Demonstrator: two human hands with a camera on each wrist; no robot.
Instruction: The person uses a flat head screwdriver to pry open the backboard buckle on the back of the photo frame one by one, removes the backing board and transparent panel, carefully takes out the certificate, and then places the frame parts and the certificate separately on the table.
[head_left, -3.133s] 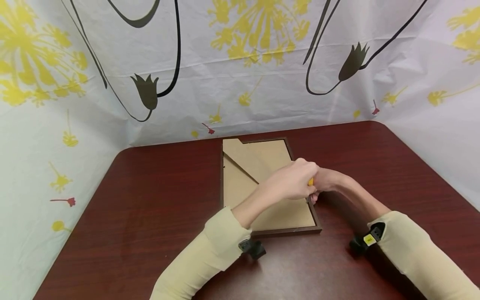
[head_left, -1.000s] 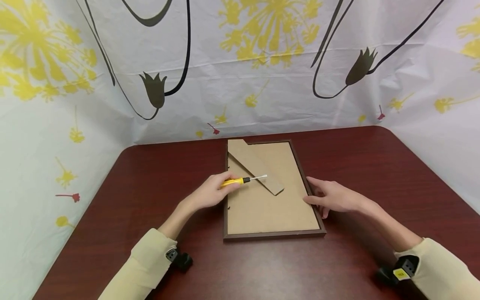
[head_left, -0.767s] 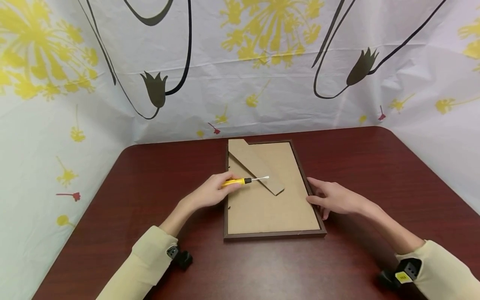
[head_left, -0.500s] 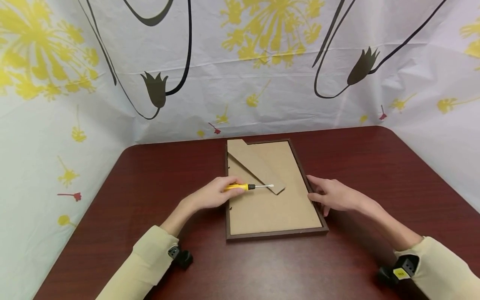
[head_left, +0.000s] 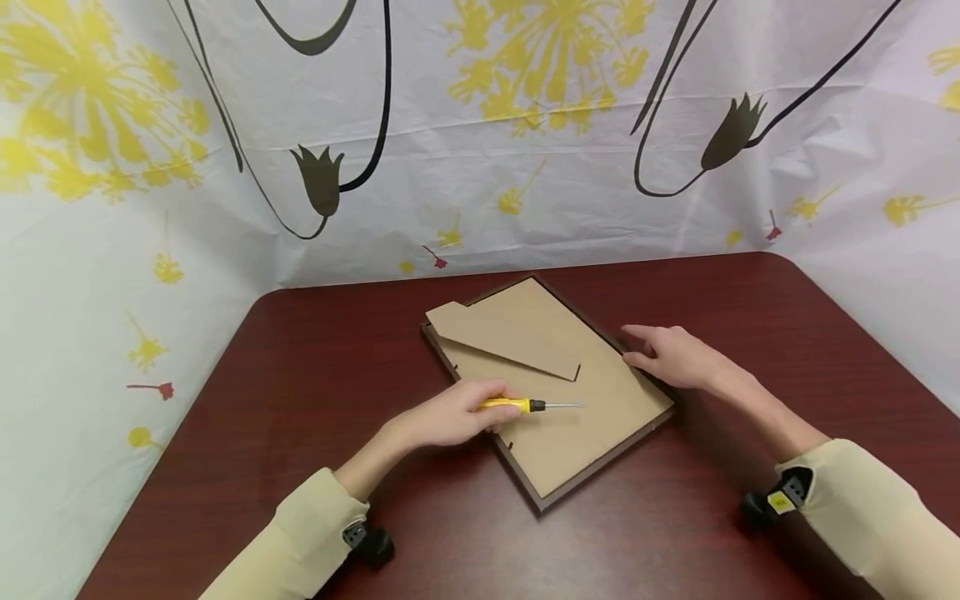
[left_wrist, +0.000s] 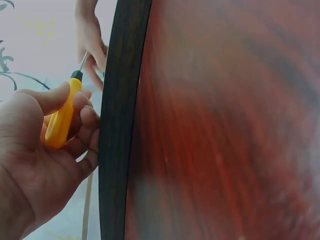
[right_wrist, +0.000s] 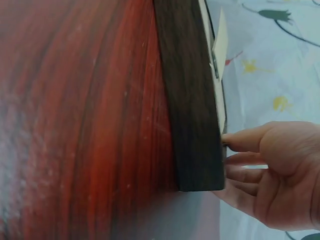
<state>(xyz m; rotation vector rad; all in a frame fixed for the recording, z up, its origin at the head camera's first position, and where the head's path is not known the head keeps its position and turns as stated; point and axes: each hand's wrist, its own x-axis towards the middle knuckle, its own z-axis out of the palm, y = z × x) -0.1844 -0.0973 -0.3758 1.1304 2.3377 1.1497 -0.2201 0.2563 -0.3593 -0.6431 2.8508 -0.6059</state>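
picture frame [head_left: 600, 454] lies face-down on the dark red bench [head_left: 315, 358], tan backing board [head_left: 592, 417] up, w/ a folded easel stand [head_left: 517, 337] across its far half. half a sec ago the frame sat square to the person; now it's turned, so its long axis runs diagonally from far-left to near-right, w/ one corner pointing toward the person. seems the right hand swung it round, prob to bring the left long edge and its small tabs [head_left: 510, 444] nearer the tool.

left hand [head_left: 450, 417] has slid down along that edge w/ the frame. its grip is closed around a yellow-handled screwdriver [head_left: 517, 405]. the tool lies nearly level, long axis left-to-right, metal tip pointing right over the backing board, just below the stand's tip. left wrist view shows the fingers curled round the yellow handle [left_wrist: 61, 120], right beside the frame's dark edge [left_wrist: 117, 125].

right hand [head_left: 678, 357] rests at the frame's far-right edge, fingers loosely extended and touching the rim, holding nothing. right wrist view shows the fingertips [right_wrist: 235, 142] against a frame corner [right_wrist: 197, 170].

cream sleeves [head_left: 300, 542] cover both forearms. behind the bench hangs a white curtain [head_left: 480, 125] printed w/ yellow flowers and black stems.
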